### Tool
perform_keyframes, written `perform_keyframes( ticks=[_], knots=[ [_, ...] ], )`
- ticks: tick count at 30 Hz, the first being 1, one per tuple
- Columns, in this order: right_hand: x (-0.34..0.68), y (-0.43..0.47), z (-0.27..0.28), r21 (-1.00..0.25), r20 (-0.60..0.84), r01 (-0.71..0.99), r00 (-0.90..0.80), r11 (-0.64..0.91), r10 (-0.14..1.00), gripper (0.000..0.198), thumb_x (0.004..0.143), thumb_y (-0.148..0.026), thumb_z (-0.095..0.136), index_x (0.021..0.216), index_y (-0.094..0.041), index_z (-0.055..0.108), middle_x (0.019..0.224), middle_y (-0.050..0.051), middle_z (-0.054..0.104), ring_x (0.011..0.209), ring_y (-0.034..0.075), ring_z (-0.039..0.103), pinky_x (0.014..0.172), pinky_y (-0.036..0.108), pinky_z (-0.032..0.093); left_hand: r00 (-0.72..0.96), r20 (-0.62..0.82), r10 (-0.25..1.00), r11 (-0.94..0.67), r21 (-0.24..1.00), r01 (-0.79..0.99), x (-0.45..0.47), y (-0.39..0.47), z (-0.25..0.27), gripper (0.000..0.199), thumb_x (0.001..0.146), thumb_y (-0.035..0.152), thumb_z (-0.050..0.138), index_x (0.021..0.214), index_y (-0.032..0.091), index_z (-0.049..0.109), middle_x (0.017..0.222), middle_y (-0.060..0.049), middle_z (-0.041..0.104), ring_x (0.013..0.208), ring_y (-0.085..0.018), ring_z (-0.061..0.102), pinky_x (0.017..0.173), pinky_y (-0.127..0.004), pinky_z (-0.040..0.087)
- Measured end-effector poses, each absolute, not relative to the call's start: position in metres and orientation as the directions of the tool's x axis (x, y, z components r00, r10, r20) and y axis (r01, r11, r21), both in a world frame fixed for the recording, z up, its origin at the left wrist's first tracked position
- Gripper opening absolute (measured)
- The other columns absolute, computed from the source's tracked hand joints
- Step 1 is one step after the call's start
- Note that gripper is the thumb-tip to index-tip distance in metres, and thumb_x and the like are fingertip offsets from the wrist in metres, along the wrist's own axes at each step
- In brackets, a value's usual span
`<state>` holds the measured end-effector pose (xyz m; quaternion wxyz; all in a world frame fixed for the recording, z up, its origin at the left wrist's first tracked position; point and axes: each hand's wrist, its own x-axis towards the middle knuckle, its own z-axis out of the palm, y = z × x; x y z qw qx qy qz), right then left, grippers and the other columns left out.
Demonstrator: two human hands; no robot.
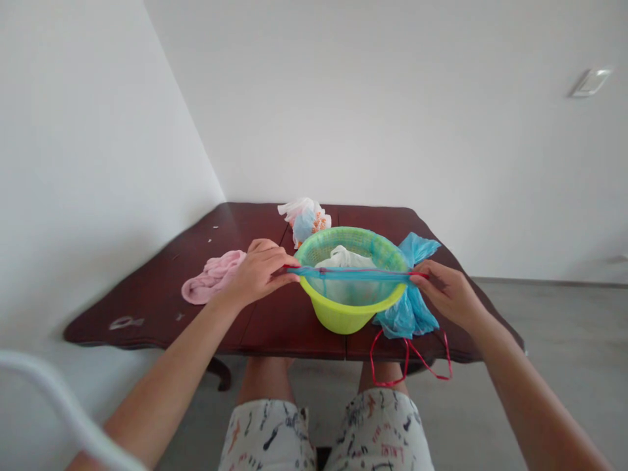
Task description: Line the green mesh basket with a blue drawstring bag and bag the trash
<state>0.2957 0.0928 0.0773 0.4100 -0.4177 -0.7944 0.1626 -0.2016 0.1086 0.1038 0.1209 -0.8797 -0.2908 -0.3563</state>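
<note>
In the head view, the left hand (265, 265) and right hand (449, 291) each pinch, grip closed, one red end of a taut blue plastic strip (356, 275) across a yellow-green basket (343, 318) on the desk (289, 327). Pink cloth (213, 278) lies left; a crumpled blue bag (409, 317), right.

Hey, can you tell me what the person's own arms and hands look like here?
The left hand and right hand are ungloved. The forearms are bare, with no sleeves, watch or bracelet visible. Below, pale shorts carry dark and reddish markings.
</note>
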Motion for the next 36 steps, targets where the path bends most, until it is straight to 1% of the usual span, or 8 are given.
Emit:
perform_keyframes(
  ticks=[6, 10, 13, 18, 25, 29, 32, 36],
  knots=[
    [0.299, 0.108, 0.085, -0.413, 0.562, 0.608, -0.416, 0.678, 0.715, 0.027, 0.123, -0.047, 0.058, 0.107, -0.029, 0.071, 0.13, 0.012, 0.084, 0.121, 0.034, 0.083, 0.105, 0.052, 0.065, 0.657, 0.596, 0.461, -0.805, -0.031, 0.592, -0.209, 0.119, 0.132, 0.035, 0.119, 0.057, 0.073, 0.107, 0.027, 0.086, 0.112, -0.007, 0.085, 0.105, -0.027, 0.072, 0.101, -0.046, 0.051],
    [0.292, 0.108, 0.083, -0.313, 0.646, 0.648, -0.391, 0.694, 0.656, 0.016, 0.121, -0.039, 0.06, 0.121, -0.029, 0.072, 0.159, 0.016, 0.077, 0.152, 0.039, 0.074, 0.124, 0.061, 0.063, 0.558, 0.632, 0.539, -0.805, 0.189, 0.563, -0.203, 0.115, 0.132, 0.022, 0.123, 0.041, 0.067, 0.117, 0.026, 0.082, 0.131, -0.008, 0.086, 0.118, -0.025, 0.08, 0.107, -0.042, 0.06],
    [0.284, 0.104, 0.081, -0.279, 0.707, 0.629, -0.377, 0.726, 0.599, 0.012, 0.12, -0.032, 0.061, 0.124, -0.028, 0.071, 0.168, 0.017, 0.072, 0.166, 0.039, 0.063, 0.132, 0.064, 0.057, 0.382, 0.694, 0.61, -0.758, 0.371, 0.536, -0.197, 0.113, 0.122, 0.02, 0.123, 0.041, 0.067, 0.125, 0.026, 0.079, 0.123, -0.007, 0.089, 0.114, -0.024, 0.085, 0.103, -0.038, 0.064],
    [0.276, 0.113, 0.082, -0.357, 0.682, 0.64, -0.319, 0.68, 0.658, 0.02, 0.122, -0.04, 0.058, 0.118, -0.027, 0.073, 0.158, 0.017, 0.077, 0.147, 0.038, 0.075, 0.124, 0.062, 0.06, 0.161, 0.683, 0.712, -0.639, 0.535, 0.552, -0.192, 0.127, 0.111, 0.035, 0.121, 0.058, 0.066, 0.112, 0.025, 0.072, 0.086, -0.001, 0.08, 0.071, -0.019, 0.074, 0.066, -0.03, 0.053],
    [0.272, 0.163, 0.07, -0.64, 0.497, 0.614, -0.127, 0.462, 0.858, 0.056, 0.122, -0.071, 0.047, 0.1, -0.027, 0.074, 0.092, 0.004, 0.079, 0.088, 0.027, 0.075, 0.088, 0.043, 0.066, 0.12, 0.581, 0.805, -0.58, 0.727, 0.366, -0.193, 0.171, 0.096, 0.063, 0.113, 0.088, 0.055, 0.1, 0.027, 0.059, 0.075, 0.001, 0.068, 0.063, -0.02, 0.065, 0.06, -0.031, 0.055],
    [0.266, 0.18, 0.068, -0.651, 0.511, 0.594, -0.116, 0.472, 0.851, 0.063, 0.123, -0.076, 0.037, 0.101, -0.028, 0.072, 0.095, 0.004, 0.08, 0.094, 0.028, 0.076, 0.091, 0.045, 0.068, 0.13, 0.625, 0.769, -0.611, 0.661, 0.435, -0.199, 0.178, 0.092, 0.068, 0.11, 0.089, 0.062, 0.092, 0.023, 0.066, 0.083, -0.002, 0.07, 0.076, -0.02, 0.066, 0.073, -0.031, 0.055],
    [0.263, 0.178, 0.073, -0.632, 0.547, 0.599, -0.105, 0.492, 0.831, 0.058, 0.122, -0.075, 0.044, 0.108, -0.027, 0.074, 0.115, 0.01, 0.085, 0.113, 0.032, 0.079, 0.106, 0.051, 0.065, 0.146, 0.634, 0.759, -0.615, 0.625, 0.481, -0.203, 0.175, 0.092, 0.058, 0.113, 0.079, 0.066, 0.104, 0.022, 0.076, 0.093, -0.005, 0.081, 0.083, -0.023, 0.073, 0.078, -0.032, 0.056],
    [0.259, 0.173, 0.08, -0.574, 0.622, 0.592, -0.134, 0.566, 0.771, 0.044, 0.122, -0.066, 0.051, 0.111, -0.027, 0.071, 0.146, 0.016, 0.082, 0.147, 0.036, 0.073, 0.124, 0.057, 0.056, 0.179, 0.695, 0.696, -0.674, 0.547, 0.497, -0.198, 0.172, 0.093, 0.053, 0.121, 0.07, 0.056, 0.12, 0.022, 0.08, 0.128, -0.017, 0.09, 0.122, -0.032, 0.085, 0.108, -0.044, 0.063]
  ],
)
